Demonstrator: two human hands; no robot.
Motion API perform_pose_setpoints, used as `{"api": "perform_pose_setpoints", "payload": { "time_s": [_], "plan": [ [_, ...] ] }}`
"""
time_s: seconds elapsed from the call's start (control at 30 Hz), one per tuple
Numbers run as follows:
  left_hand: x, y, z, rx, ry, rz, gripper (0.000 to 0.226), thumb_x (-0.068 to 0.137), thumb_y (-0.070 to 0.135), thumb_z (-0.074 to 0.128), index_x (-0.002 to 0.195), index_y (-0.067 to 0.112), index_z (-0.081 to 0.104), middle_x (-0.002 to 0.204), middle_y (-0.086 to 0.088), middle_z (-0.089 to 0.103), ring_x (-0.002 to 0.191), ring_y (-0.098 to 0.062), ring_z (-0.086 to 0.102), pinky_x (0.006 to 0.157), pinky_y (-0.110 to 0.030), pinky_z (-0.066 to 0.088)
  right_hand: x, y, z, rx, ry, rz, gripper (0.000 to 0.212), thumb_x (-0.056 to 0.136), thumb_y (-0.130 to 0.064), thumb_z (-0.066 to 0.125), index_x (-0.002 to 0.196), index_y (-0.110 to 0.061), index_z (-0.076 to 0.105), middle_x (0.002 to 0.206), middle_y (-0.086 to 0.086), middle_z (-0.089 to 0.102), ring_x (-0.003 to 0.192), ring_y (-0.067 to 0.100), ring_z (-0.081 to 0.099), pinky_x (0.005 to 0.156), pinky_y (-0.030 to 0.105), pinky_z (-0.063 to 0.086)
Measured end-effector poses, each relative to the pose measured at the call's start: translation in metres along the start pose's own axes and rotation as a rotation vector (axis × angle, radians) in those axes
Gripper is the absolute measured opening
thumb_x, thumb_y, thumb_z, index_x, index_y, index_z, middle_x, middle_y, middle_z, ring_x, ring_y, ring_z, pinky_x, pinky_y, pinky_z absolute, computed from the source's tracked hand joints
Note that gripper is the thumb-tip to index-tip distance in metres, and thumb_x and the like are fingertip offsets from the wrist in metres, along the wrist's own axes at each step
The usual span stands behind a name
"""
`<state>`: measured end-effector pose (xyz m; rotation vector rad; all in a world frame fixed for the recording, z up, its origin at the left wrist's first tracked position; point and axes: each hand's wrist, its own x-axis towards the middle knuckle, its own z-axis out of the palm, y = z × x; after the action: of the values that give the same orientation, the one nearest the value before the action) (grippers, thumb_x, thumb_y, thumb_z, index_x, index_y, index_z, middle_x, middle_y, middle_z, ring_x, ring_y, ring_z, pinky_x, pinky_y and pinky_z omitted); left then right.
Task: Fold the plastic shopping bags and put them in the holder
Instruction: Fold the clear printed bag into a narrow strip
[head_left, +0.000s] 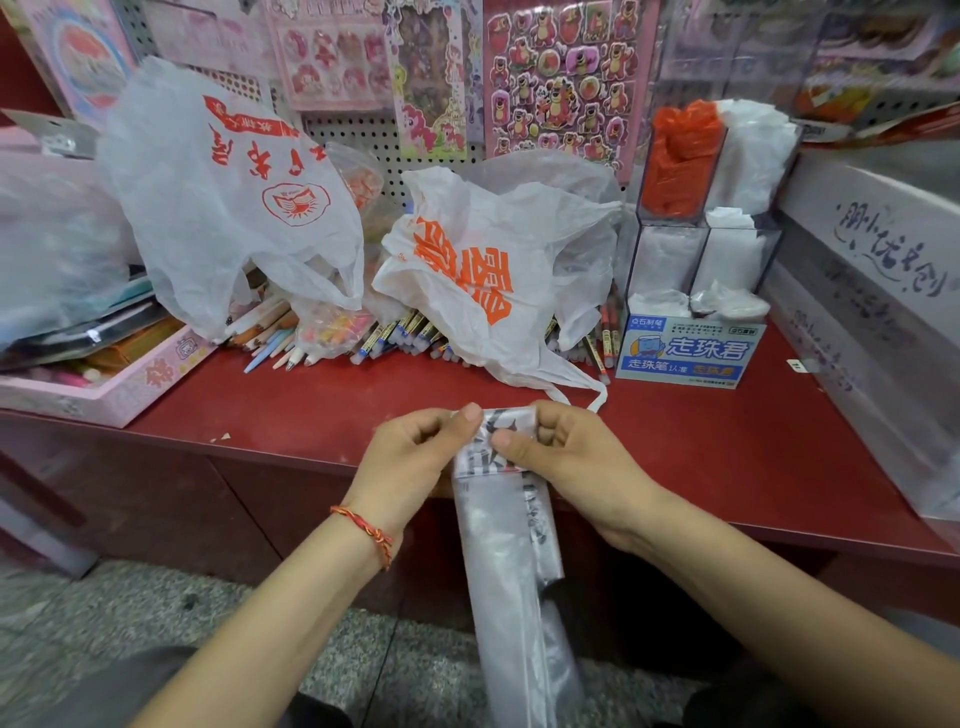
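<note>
A white bag with red print (228, 192) stands puffed up at the left of the red counter (322, 410); a white bag with orange print (483, 270) lies on the pens (395, 332). At the counter's front edge, the left hand (415, 452) and right hand (566, 457) pinch a clear bag folded into a strip (514, 561), which hangs toward the floor. The clear compartmented holder (706, 218), with folded bags inside, stands at the right.

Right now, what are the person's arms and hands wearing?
Both forearms are bare, with no sleeves in view. The left wrist carries a thin braided red-and-gold string bracelet. The left hand and right hand wear no gloves or visible rings; nothing shows on the right wrist.
</note>
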<state>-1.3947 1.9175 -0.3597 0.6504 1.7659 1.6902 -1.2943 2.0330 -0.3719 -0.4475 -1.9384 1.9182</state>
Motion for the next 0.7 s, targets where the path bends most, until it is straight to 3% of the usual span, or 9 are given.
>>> {"api": "perform_pose_setpoints", "payload": {
  "time_s": [0.07, 0.17, 0.27, 0.37, 0.53, 0.6, 0.7],
  "plan": [
    [-0.001, -0.001, 0.002, 0.078, 0.085, 0.102, 0.050, 0.083, 0.028, 0.062, 0.080, -0.021, 0.055, 0.071, -0.015, 0.049, 0.068, -0.020, 0.042, 0.061, -0.023, 0.040, 0.000, 0.002, 0.001, -0.024, 0.006, 0.014, 0.015, 0.088, -0.009, 0.062, 0.097, 0.003, 0.061, 0.094, 0.024, 0.068, 0.078, 0.027, 0.062, 0.070, 0.039, 0.050],
    [-0.002, -0.001, 0.004, 0.117, 0.149, 0.166, 0.047, 0.085, 0.025, 0.063, 0.071, -0.020, 0.054, 0.067, -0.013, 0.047, 0.067, -0.017, 0.040, 0.060, -0.021, 0.035, 0.000, 0.003, 0.003, -0.077, -0.004, 0.021, 0.017, 0.090, -0.017, 0.060, 0.102, -0.004, 0.060, 0.096, 0.029, 0.066, 0.075, 0.037, 0.059, 0.057, 0.036, 0.046],
    [-0.005, -0.002, 0.006, 0.074, 0.063, 0.066, 0.029, 0.085, 0.023, 0.062, 0.065, 0.001, 0.059, 0.061, -0.008, 0.053, 0.057, -0.015, 0.047, 0.051, -0.021, 0.041, -0.001, 0.004, 0.002, -0.047, 0.042, 0.002, 0.015, 0.092, -0.014, 0.057, 0.103, -0.003, 0.060, 0.095, 0.019, 0.069, 0.083, 0.025, 0.064, 0.075, 0.036, 0.053],
    [-0.012, -0.001, 0.008, 0.004, -0.107, -0.083, 0.015, 0.088, 0.017, 0.059, 0.082, 0.006, 0.068, 0.071, -0.007, 0.068, 0.059, -0.012, 0.062, 0.045, -0.021, 0.048, 0.001, 0.003, -0.003, -0.040, 0.129, -0.014, 0.020, 0.092, -0.016, 0.057, 0.102, 0.001, 0.059, 0.094, 0.023, 0.067, 0.081, 0.022, 0.061, 0.081, 0.043, 0.051],
    [-0.010, 0.000, 0.004, 0.021, 0.008, -0.031, 0.011, 0.087, 0.008, 0.060, 0.081, 0.009, 0.069, 0.066, 0.000, 0.071, 0.058, -0.007, 0.065, 0.048, -0.021, 0.052, -0.006, 0.005, -0.002, 0.001, -0.021, 0.041, 0.016, 0.097, -0.014, 0.046, 0.101, -0.016, 0.061, 0.091, -0.003, 0.070, 0.084, 0.008, 0.066, 0.074, 0.021, 0.052],
    [-0.009, 0.001, 0.003, 0.026, 0.007, -0.051, 0.010, 0.087, 0.008, 0.061, 0.082, 0.009, 0.069, 0.071, -0.003, 0.072, 0.062, -0.010, 0.066, 0.051, -0.021, 0.053, -0.009, 0.009, 0.000, 0.026, -0.035, 0.063, 0.019, 0.097, -0.013, 0.044, 0.105, -0.013, 0.062, 0.096, 0.000, 0.071, 0.087, 0.009, 0.066, 0.073, 0.019, 0.051],
    [-0.012, 0.004, 0.004, -0.060, -0.127, -0.187, 0.012, 0.087, 0.009, 0.059, 0.093, 0.005, 0.069, 0.088, -0.011, 0.072, 0.074, -0.016, 0.067, 0.060, -0.026, 0.056, -0.008, 0.009, -0.003, 0.050, 0.043, 0.061, 0.024, 0.097, -0.015, 0.045, 0.111, -0.002, 0.060, 0.104, 0.011, 0.069, 0.090, 0.015, 0.065, 0.078, 0.024, 0.053]
  ]
}}
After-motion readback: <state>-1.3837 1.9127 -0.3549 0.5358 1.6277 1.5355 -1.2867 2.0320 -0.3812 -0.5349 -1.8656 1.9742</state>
